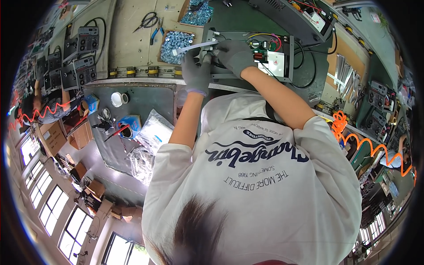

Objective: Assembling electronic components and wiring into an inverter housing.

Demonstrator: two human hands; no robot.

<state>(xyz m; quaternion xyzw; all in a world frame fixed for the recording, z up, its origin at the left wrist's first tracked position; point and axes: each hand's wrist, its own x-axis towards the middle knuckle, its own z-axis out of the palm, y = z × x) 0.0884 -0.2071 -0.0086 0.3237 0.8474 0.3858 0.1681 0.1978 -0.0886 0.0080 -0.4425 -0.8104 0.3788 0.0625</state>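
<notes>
Bright, dark-framed windows (74,232) line the lower left, beyond a grey floor (98,170) and a dark green table (150,96).

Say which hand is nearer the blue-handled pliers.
Left. The left hand is right of the pliers, with a pile of small metal parts between; the right hand is farther right, at the open chassis.

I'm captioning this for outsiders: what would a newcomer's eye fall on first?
Probably the large white shirt with its upside-down dark print, filling the lower middle. Next, near the top, the grey-gloved left hand and right hand at an open metal chassis. Then the bright orange coiled cord toward the right side.
</notes>
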